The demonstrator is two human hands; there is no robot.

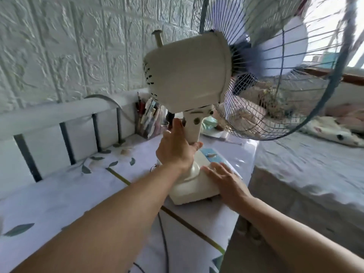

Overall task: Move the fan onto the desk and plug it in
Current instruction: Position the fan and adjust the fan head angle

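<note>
Step in hand: seating the fan (189,75) on the tabletop (59,198); its base sits near the right edge, beside the bed (307,174). Left hand (177,150) grips the neck, fingers curled round it. Right hand (226,180) lies flat on the base, fingers straight, holding nothing. Next, judged: find the plug (a dark cord (164,243) trails toward the near edge; no socket in view). Smooth cream plastic housing, wire cage, glossy leaf-print cover.

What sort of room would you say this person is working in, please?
Probably a bedroom at home: a bed with rumpled bedding lies right of the cloth-covered desk, a pen holder stands by the wall, and a window shows behind the fan.
</note>
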